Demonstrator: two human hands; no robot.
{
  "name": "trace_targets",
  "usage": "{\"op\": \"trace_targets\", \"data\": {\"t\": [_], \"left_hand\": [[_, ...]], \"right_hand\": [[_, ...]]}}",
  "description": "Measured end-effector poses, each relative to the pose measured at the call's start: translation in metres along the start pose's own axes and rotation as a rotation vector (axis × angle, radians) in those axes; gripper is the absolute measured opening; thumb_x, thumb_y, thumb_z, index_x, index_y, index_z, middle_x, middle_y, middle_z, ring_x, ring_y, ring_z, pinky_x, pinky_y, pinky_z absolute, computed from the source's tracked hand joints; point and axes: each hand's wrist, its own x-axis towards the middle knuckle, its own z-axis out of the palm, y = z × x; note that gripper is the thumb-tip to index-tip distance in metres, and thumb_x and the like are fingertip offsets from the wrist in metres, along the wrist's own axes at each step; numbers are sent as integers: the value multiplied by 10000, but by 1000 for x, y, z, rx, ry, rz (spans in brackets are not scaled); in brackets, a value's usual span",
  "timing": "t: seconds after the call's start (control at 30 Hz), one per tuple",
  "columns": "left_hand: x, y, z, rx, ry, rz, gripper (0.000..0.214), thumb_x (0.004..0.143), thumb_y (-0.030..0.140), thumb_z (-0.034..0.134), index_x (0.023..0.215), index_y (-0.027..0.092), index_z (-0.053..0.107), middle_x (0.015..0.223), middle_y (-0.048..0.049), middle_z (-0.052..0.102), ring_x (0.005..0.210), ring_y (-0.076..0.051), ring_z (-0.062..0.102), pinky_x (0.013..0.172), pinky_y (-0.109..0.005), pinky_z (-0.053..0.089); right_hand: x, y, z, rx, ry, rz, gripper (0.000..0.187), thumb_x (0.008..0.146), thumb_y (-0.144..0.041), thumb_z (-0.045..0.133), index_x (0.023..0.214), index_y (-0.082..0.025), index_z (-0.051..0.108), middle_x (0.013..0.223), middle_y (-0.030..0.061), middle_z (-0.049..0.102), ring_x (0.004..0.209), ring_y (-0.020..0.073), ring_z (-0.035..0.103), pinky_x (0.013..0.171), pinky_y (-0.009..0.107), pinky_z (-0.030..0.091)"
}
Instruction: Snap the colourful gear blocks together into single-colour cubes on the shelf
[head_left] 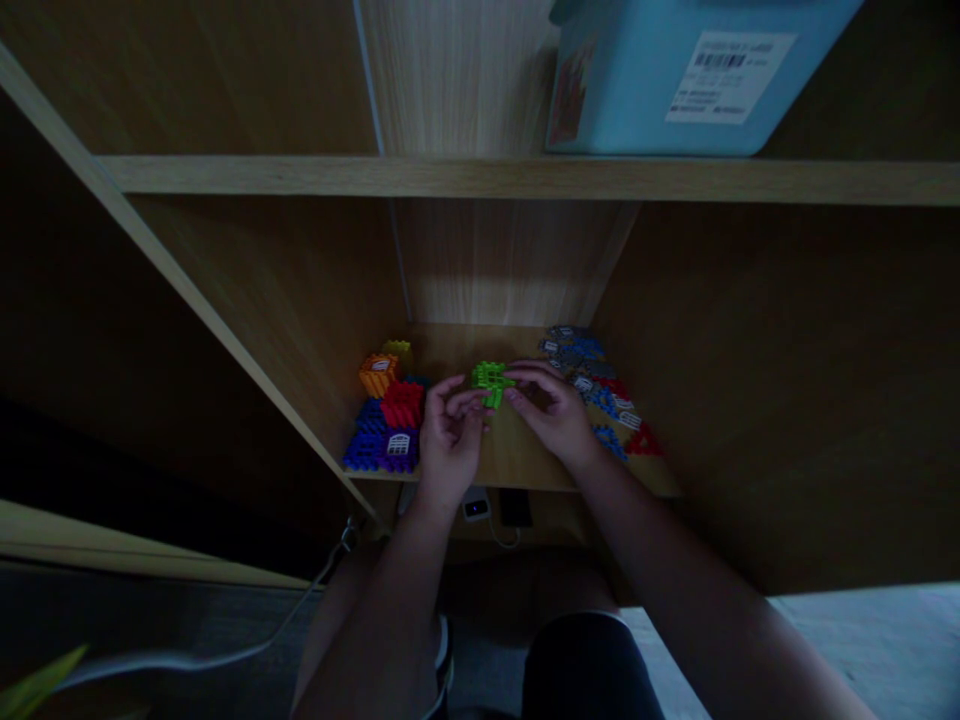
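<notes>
Both my hands meet over a low wooden shelf point(517, 460) and hold a small green plastic building piece point(491, 381) between them. My left hand point(448, 430) pinches its lower left side with curled fingers. My right hand point(549, 403) grips it from the right with thumb and fingers closed. To the left stand assembled cubes: an orange one point(379, 373), a red one point(403, 403), a blue one point(365, 438) and a purple one point(400, 449). A heap of loose flat pieces point(596, 385), grey, blue and red, lies right of my right hand.
A light blue storage box point(675, 75) with a white label stands on the upper shelf point(480, 176). Wooden side panels close in the compartment. A small device point(475, 506) and a cable point(300, 610) hang under the shelf edge. My knees are below.
</notes>
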Motion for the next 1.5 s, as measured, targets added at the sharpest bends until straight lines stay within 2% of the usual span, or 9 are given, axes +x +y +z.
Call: {"op": "trace_targets", "data": {"t": [0.1, 0.2, 0.27, 0.33, 0.53, 0.87, 1.23, 1.5], "left_hand": [[-3, 5, -2, 79, -115, -49, 306, 1041, 514, 674, 1067, 214, 621, 839, -9, 731, 658, -114, 650, 615, -218, 507], [-8, 12, -3, 258, -336, -51, 444, 1064, 507, 609, 754, 190, 593, 650, 11, 631, 588, -106, 567, 570, -221, 417], [-9, 15, -2, 376, -436, -16, 474, 1062, 472, 600, 686, 185, 571, 615, 19, 590, 571, -100, 519, 558, -230, 363], [-10, 18, 0, 441, -484, 18, 464, 1056, 440, 597, 671, 183, 560, 600, 31, 549, 560, -94, 466, 552, -239, 318], [-9, 20, 2, 466, -499, 38, 448, 1051, 402, 588, 662, 188, 526, 590, 45, 489, 554, -92, 416, 552, -245, 289], [-8, 23, 3, 466, -518, 25, 434, 1033, 370, 587, 655, 190, 473, 584, 62, 404, 545, -83, 367, 539, -240, 257], [-9, 21, 3, 456, -525, 39, 431, 1034, 366, 586, 658, 183, 483, 591, 62, 407, 557, -77, 364, 545, -234, 258], [-8, 20, 1, 465, -534, 49, 432, 1042, 368, 589, 665, 185, 483, 598, 61, 412, 562, -82, 361, 551, -244, 259]], "right_hand": [[3, 10, 1, -45, 62, 36, 189, 1017, -461, 738, 1158, -341, 776, 1242, 57, 783, 1201, 290, 725, 1092, 544, 578], [3, 18, 4, -118, 43, 77, 237, 1008, -507, 738, 1160, -327, 764, 1196, 57, 800, 1157, 298, 730, 1078, 543, 573], [3, 21, 7, -151, 32, 89, 277, 999, -539, 740, 1169, -320, 756, 1172, 59, 801, 1131, 301, 723, 1045, 532, 579], [3, 22, 9, -168, 34, 97, 321, 987, -567, 745, 1187, -317, 746, 1146, 63, 794, 1098, 303, 712, 1010, 521, 584], [2, 25, 12, -171, 43, 114, 373, 969, -586, 755, 1214, -309, 708, 1110, 68, 761, 1042, 299, 689, 950, 495, 580], [2, 25, 13, -163, 15, 107, 354, 966, -543, 768, 1212, -303, 681, 1154, 69, 764, 1063, 300, 693, 991, 508, 568], [1, 27, 14, -172, 13, 112, 393, 964, -567, 755, 1222, -280, 682, 1156, 69, 761, 1081, 287, 692, 998, 464, 556], [1, 27, 13, -176, 12, 106, 364, 955, -511, 781, 1214, -275, 687, 1136, 69, 757, 1073, 286, 688, 992, 458, 558]]}}
